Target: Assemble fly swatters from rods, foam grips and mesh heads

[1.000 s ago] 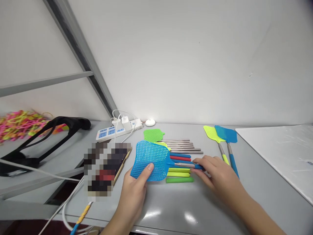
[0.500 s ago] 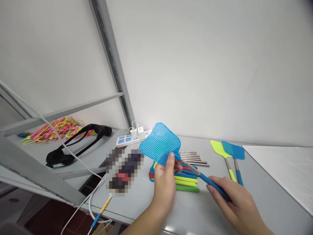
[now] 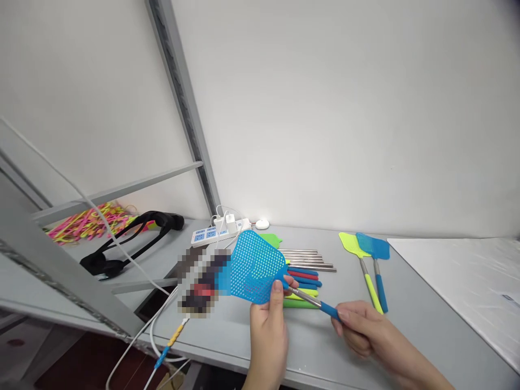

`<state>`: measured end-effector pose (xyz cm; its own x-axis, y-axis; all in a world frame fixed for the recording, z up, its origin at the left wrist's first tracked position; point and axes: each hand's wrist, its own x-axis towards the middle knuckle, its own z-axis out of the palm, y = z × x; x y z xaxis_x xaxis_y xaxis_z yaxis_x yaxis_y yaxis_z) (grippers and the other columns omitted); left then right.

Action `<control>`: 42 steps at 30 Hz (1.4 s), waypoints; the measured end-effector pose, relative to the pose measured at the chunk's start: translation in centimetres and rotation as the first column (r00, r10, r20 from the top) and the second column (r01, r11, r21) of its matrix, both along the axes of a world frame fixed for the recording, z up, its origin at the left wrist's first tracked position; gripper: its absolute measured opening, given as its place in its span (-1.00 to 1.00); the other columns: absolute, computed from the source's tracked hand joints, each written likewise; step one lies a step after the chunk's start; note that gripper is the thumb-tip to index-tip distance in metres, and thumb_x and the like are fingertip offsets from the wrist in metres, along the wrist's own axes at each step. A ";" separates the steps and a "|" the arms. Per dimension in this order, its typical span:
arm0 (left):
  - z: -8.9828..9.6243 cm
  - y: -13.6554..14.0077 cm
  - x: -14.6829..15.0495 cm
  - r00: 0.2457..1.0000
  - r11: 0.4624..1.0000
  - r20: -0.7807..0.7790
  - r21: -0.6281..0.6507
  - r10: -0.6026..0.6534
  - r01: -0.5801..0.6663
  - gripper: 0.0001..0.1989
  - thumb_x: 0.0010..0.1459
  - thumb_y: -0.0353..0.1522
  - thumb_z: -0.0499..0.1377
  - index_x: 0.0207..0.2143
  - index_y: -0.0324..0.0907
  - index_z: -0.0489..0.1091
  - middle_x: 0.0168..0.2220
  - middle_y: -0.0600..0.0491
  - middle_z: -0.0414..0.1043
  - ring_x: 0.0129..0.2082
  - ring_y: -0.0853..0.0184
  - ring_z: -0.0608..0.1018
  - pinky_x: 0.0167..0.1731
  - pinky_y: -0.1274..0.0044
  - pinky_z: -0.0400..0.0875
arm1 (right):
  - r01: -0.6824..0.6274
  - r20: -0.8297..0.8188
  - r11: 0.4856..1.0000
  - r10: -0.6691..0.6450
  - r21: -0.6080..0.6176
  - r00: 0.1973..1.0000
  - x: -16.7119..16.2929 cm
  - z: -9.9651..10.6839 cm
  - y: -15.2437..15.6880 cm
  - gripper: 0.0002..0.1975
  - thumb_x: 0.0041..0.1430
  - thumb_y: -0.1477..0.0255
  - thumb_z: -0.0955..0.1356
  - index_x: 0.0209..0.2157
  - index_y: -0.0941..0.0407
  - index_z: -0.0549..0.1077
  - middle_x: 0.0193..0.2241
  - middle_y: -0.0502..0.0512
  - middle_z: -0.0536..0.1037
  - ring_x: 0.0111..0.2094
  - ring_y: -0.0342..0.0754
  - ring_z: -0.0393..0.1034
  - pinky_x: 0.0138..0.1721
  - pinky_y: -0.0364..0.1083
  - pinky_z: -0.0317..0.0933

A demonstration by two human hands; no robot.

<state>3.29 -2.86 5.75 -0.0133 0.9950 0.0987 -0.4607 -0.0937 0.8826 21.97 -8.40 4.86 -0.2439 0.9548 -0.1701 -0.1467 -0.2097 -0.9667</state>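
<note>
A blue fly swatter (image 3: 257,265) with a perforated head, a metal shaft and a blue grip is held between my two hands above the table. My left hand (image 3: 270,319) pinches it at the neck, thumb on top. My right hand (image 3: 363,327) is closed around the blue grip, hiding its end. Beneath and behind the swatter lie several metal tubes (image 3: 304,259) and several coloured handles (image 3: 303,294) in blue, red, yellow and green. Part of a green swatter head (image 3: 271,239) shows behind the blue one.
A yellow swatter (image 3: 368,276) and another blue swatter (image 3: 377,265) lie on the right, heads overlapping. White sheeting (image 3: 459,276) covers the far right. A power strip (image 3: 215,234), a black headset (image 3: 134,244), a cord pile (image 3: 91,225) and a metal frame post (image 3: 187,103) stand leftward.
The swatter has come down and tilted flatter. My right hand has slid up the grip, nearer the metal shaft. My left hand keeps its pinch at the neck. The camera view has shifted slightly.
</note>
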 end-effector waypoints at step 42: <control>-0.2 -1.2 -2.8 0.994 0.993 0.065 -0.085 0.087 -0.081 -0.71 0.12 -0.15 0.30 -0.24 -0.17 0.51 -0.23 0.02 0.51 -0.35 0.42 0.51 -0.25 0.57 0.43 | -0.200 0.670 0.640 -0.724 0.742 0.165 2.8 1.1 -3.8 -0.85 0.35 0.34 0.28 -0.08 0.01 0.38 -0.28 0.04 0.51 -0.22 0.01 0.38 -0.06 0.07 0.07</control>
<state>0.52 -4.03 5.50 -0.1013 0.9948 0.0124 -0.5136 -0.0630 0.8557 24.76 -12.18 5.93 -0.0669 0.8314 0.5516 0.9514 0.2197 -0.2157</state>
